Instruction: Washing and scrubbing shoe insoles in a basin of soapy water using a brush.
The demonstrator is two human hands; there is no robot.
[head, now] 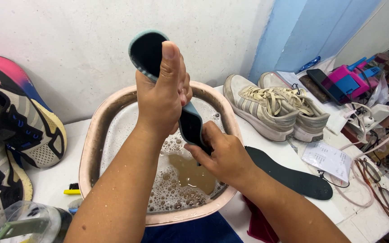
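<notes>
Your left hand (160,96) is gripping the upper half of a dark insole (149,51), fingers wrapped tight, while your right hand (223,155) is pinching its lower end. You are holding the insole upright above a pink basin (91,148) of murky, soapy water. A second insole (289,173) is lying on the white surface (50,180) just right of the basin, near beige sneakers (271,105).
</notes>
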